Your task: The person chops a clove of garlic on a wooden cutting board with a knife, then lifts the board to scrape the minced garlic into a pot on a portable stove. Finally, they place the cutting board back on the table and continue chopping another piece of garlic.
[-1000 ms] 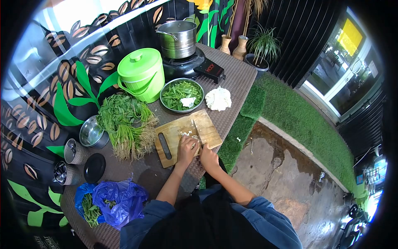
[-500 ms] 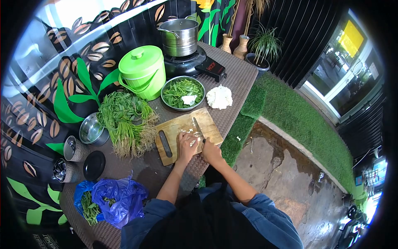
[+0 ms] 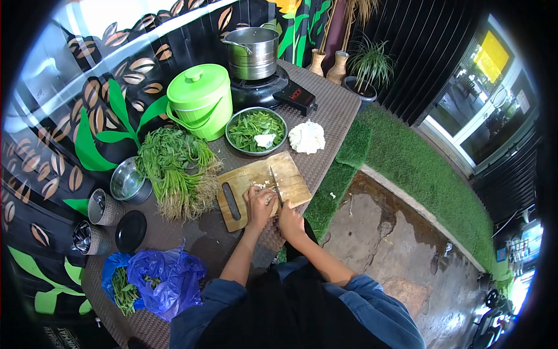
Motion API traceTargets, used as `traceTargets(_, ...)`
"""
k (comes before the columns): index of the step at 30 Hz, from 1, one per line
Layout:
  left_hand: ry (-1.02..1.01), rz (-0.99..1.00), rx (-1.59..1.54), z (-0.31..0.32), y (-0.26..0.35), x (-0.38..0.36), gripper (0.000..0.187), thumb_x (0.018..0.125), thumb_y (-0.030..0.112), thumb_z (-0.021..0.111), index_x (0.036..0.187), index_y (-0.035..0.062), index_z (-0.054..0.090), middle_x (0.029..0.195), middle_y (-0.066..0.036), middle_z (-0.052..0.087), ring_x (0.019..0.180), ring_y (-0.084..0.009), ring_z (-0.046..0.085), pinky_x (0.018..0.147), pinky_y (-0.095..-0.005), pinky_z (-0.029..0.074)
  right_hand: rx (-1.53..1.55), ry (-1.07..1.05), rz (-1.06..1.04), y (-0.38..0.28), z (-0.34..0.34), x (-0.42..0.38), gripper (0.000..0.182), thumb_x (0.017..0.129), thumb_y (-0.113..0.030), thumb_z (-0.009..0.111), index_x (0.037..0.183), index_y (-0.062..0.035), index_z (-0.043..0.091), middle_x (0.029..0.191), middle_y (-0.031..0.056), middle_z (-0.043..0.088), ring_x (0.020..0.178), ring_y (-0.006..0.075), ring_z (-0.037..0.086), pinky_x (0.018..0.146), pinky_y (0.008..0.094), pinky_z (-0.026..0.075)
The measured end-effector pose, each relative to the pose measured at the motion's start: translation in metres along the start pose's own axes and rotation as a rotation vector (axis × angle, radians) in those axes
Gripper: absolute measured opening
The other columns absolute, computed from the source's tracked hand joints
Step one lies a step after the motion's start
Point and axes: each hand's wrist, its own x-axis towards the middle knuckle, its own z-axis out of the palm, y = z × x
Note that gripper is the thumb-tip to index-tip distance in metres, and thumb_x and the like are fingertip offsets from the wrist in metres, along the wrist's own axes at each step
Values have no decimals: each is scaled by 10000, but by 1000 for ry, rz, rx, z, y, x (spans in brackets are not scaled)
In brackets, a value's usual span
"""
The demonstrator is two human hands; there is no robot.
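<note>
My right hand [image 3: 290, 221] is closed around the handle of a knife [image 3: 275, 183], its blade pointing away from me over the wooden cutting board [image 3: 241, 181]. Beside the blade, my left hand [image 3: 258, 205] rests on the board with fingers curled. They press on a small pale piece that looks like garlic, mostly covered by the fingers. Small white chopped bits [image 3: 263, 185] lie scattered on the board just beyond my left fingertips. The board sits at a slant near the table's right edge.
Behind the board stand a metal bowl of cut greens [image 3: 256, 129], a white lumpy bundle [image 3: 307, 137], a lidded green bucket [image 3: 200, 102] and a steel pot [image 3: 253, 55] on a gas stove [image 3: 261, 93]. To the left lie rooted greens [image 3: 180, 168] and a blue plastic bag [image 3: 168, 282].
The knife has shifted slightly left, with its blade turned straighter and showing more clearly. My right hand has moved a little left and toward me. My left hand stays almost in place.
</note>
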Motion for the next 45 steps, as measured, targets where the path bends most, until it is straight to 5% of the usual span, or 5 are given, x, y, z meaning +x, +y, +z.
traceTargets(14, 26, -63, -5, 4, -4, -5, 91, 718, 161, 764, 802, 159, 728, 840, -16, 676, 957, -224, 493, 916, -386, 307, 72, -17, -31, 6, -7, 7, 307, 946, -258, 453, 1058, 26, 428, 852, 304, 641, 813, 463, 646, 706, 525, 526)
traceTargets(26, 56, -36, -33, 5, -4, -2, 196, 738, 117, 735, 800, 110, 549, 830, -17, 563, 909, -258, 502, 904, -421, 338, 13, -27, -80, 1, -17, 14, 325, 957, -267, 436, 1071, 37, 414, 857, 316, 641, 818, 449, 657, 713, 518, 535)
traceTargets(45, 126, -40, -144, 6, -6, 2, 241, 695, -5, 738, 698, 39, 501, 714, -80, 525, 780, -304, 553, 686, -425, 442, 23, -23, -44, -2, 1, 8, 300, 939, -263, 475, 1034, 16, 419, 837, 293, 645, 802, 446, 657, 683, 519, 536)
